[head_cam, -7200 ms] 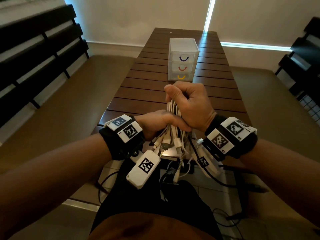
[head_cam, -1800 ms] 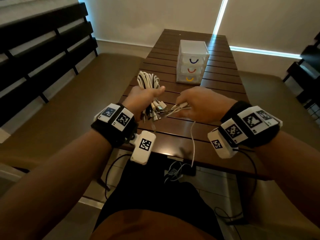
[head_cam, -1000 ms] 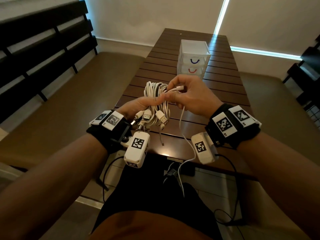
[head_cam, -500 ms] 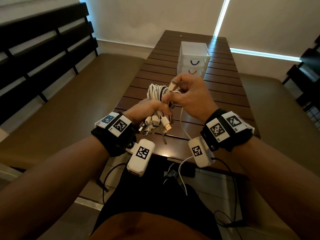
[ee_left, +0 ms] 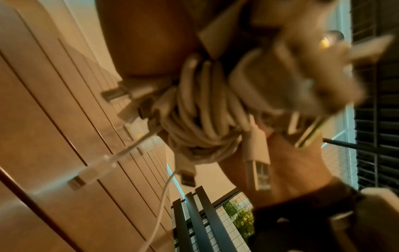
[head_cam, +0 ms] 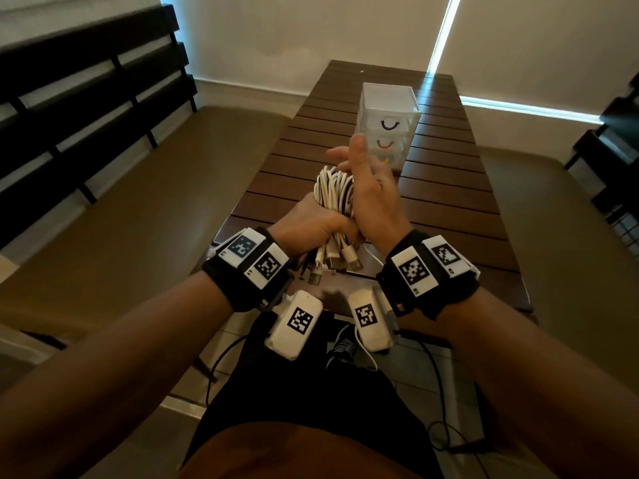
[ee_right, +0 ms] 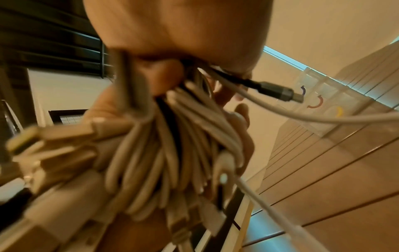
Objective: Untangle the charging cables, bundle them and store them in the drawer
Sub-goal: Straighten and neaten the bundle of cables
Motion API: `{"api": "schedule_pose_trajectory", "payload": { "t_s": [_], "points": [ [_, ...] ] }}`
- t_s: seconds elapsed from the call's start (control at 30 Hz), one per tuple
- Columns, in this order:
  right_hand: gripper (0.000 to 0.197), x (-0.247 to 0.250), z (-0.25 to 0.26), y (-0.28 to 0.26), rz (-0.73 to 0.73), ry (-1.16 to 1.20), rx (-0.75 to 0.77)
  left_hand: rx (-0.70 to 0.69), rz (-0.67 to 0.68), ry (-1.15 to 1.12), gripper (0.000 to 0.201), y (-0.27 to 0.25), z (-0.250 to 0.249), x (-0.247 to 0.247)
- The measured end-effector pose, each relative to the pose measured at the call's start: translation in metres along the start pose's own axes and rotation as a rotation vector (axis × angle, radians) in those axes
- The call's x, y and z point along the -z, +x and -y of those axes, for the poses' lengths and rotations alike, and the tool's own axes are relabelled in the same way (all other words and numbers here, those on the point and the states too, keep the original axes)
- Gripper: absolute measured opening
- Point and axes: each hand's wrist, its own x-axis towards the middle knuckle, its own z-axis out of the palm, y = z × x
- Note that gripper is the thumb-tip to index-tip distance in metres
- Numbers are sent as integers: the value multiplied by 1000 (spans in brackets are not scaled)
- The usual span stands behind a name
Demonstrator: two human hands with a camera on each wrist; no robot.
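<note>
Two hands meet over the near end of a slatted wooden table [head_cam: 446, 209]. The left hand [head_cam: 311, 226] has its fingers wrapped round a thick bundle of mostly white charging cables [head_cam: 333, 188], gripping it at the middle — the looped end stands up above the fist and the USB plugs [head_cam: 340, 261] hang out below, above the table edge. The right hand [head_cam: 371, 198] lies against the right side of the bundle with thumb and fingers stretched upward; from the right wrist view a white cable [ee_right: 313, 117] and a black-tipped one [ee_right: 278, 92] run out from under the palm, but whether any finger pinches them I cannot tell. Farther along the table stands a small clear drawer unit [head_cam: 389, 122] — three drawers, all shut, with blue, red and yellow handles.
</note>
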Motion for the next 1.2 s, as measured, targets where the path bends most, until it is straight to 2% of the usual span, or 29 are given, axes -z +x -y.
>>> {"api": "schedule_pose_trajectory", "payload": {
  "t_s": [0.13, 0.3, 0.43, 0.53, 0.63, 0.67, 0.73, 0.8, 0.87, 0.93, 1.07, 1.2],
  "points": [
    [78, 2, 0, 3, -16, -116, -19, -78, -33, -2, 24, 1, 0, -5],
    [83, 5, 5, 5, -51, -177, -29, -155, -18, -18, 20, 4, -2, -8],
    [89, 9, 8, 4, 43, -115, -76, -161, 34, -104, 22, 6, 0, -9],
    [78, 16, 7, 7, 184, 50, -175, -97, -5, -188, 22, 7, 6, -11],
    [77, 22, -7, 7, 294, 189, -284, 72, -110, -347, 17, 6, 8, -2],
    [80, 21, -13, 5, 315, 191, -313, 125, -117, -385, 20, 7, 9, 4],
    [76, 14, -23, 2, 346, 170, -341, 177, -105, -399, 38, 8, 11, 14],
    [69, 5, -24, -1, 347, 107, -312, 190, -107, -397, 52, 7, 12, 15],
    [69, 0, -25, -4, 343, 92, -298, 199, -94, -394, 43, 5, 14, 15],
    [53, 2, -26, -1, 363, 98, -295, 193, -54, -404, 27, 3, 15, 17],
    [43, 8, -26, 5, 425, 152, -288, 201, 25, -459, 28, 3, 22, 23],
    [46, 1, -30, 4, 319, 180, -368, 191, 10, -535, 25, 6, 18, 18]
  ]
}}
